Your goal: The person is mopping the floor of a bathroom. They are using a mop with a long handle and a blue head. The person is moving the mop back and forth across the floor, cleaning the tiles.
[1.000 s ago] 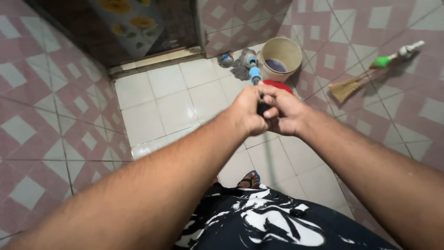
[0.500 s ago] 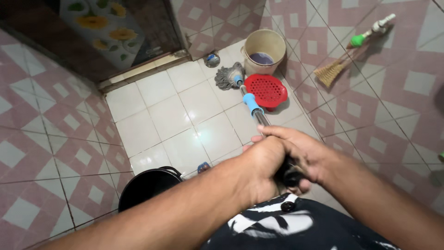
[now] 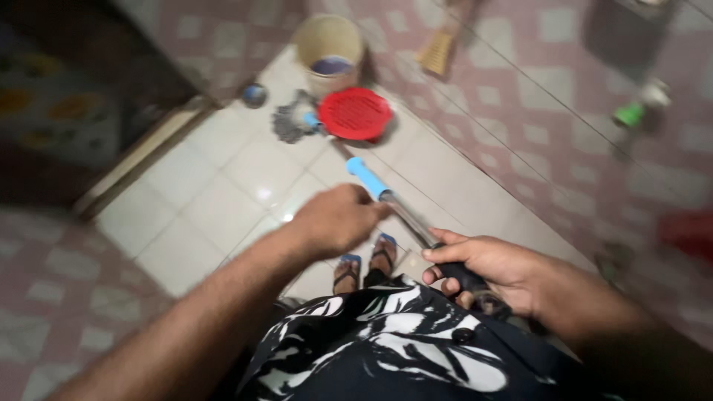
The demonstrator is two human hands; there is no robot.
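Right now the mop [image 3: 386, 200] runs from the hands out toward 11 o'clock, its grey head [image 3: 290, 122] resting on the white floor [image 3: 215, 200] beside a red strainer [image 3: 355, 113]. The left hand [image 3: 338, 219] is clenched on the shaft just below the blue sleeve; the right hand [image 3: 494, 271] grasps the black end. Mopping looks under way, with most tiles yet unreached and no wet trail readable. Motion blur smears everything; the bucket [image 3: 330, 52] at 12 o'clock shows little of its contents.

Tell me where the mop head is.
The mop head lies on the white floor at upper centre of the head view, just left of the red strainer, below the bucket.
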